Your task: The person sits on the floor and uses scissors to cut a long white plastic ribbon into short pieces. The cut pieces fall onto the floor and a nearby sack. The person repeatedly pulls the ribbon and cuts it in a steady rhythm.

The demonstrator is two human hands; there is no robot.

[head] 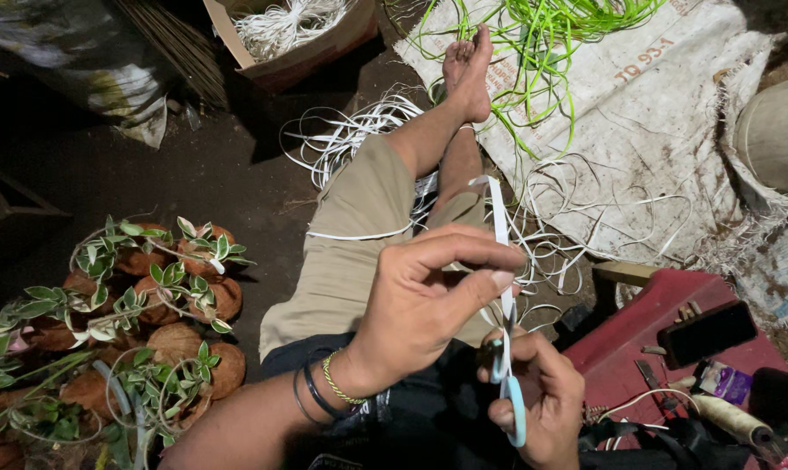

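Above the person's lap, the left hand (429,300) pinches a white plastic strip (501,228) upright, while the right hand (540,405) grips blue-handled scissors (509,387) just below. Keeping the strip taut between pinch and blades should give a clean cut.

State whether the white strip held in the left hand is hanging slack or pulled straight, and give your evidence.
Pulled straight. The white strip runs in a nearly straight line from the left hand pinching it down to the scissors in the right hand.
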